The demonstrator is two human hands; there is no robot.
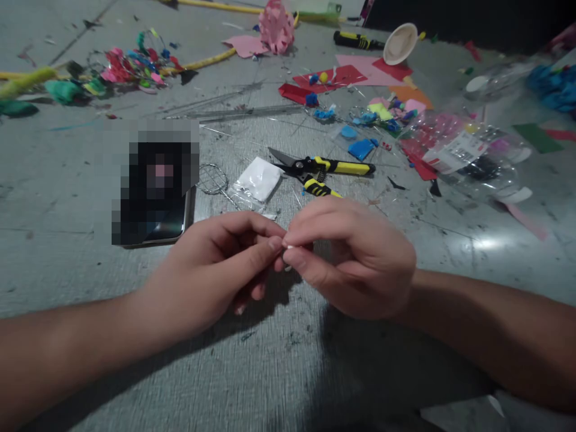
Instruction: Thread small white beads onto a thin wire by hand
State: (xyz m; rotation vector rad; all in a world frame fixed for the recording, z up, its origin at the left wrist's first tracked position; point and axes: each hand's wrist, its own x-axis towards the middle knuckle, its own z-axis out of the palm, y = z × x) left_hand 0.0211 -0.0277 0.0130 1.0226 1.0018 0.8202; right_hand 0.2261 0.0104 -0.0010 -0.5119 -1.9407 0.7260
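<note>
The small white piece (pixel 290 246) is mostly hidden by the fingertips. Both forearms are cut by the picture's edges. The phone's screen (pixel 155 186) is blurred.

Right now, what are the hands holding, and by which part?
Both the left hand and right hand pinch a small white piece between fingertips; which part is hidden.

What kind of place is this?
Probably a craft workspace: yellow-and-black pruning shears, a white packet in clear plastic, and a pink cut-paper shape lie on a scuffed grey surface.
</note>
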